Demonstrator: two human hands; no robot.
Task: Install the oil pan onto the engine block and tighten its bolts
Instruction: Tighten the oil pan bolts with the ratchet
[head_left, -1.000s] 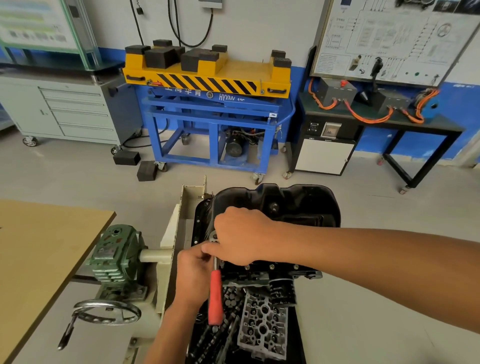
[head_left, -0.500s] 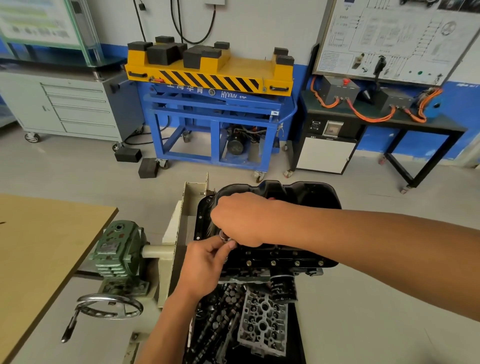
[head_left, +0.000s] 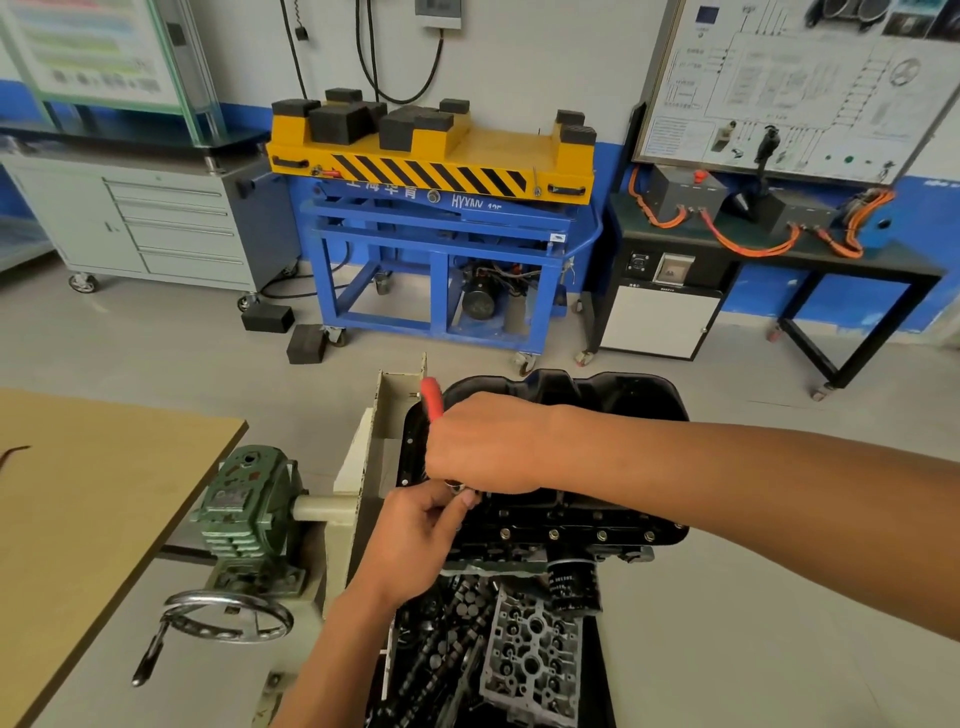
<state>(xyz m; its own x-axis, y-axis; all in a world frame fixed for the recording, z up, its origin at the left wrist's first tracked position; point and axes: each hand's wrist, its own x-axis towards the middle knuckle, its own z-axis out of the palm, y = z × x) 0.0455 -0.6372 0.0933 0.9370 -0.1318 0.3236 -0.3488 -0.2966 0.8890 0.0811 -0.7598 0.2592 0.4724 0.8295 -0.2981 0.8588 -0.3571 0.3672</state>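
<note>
Head view: right hand (head_left: 483, 447) grips red ratchet (head_left: 431, 397); left hand (head_left: 415, 540) pinches socket (head_left: 456, 487).

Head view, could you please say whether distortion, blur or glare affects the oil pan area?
Head view: wide-angle distortion tilts the wall board; light is soft and even, no glare on the oil pan; red-handled wrench sharp; handwheel slightly smeared.

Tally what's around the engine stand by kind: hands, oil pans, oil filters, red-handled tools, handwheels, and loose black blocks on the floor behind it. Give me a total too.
Hands: 2, left hand and right hand
Oil pan: 1
Oil filter: 1
Red-handled tool: 1
Handwheel: 1
Black blocks on the floor: 2
Total: 8
</note>
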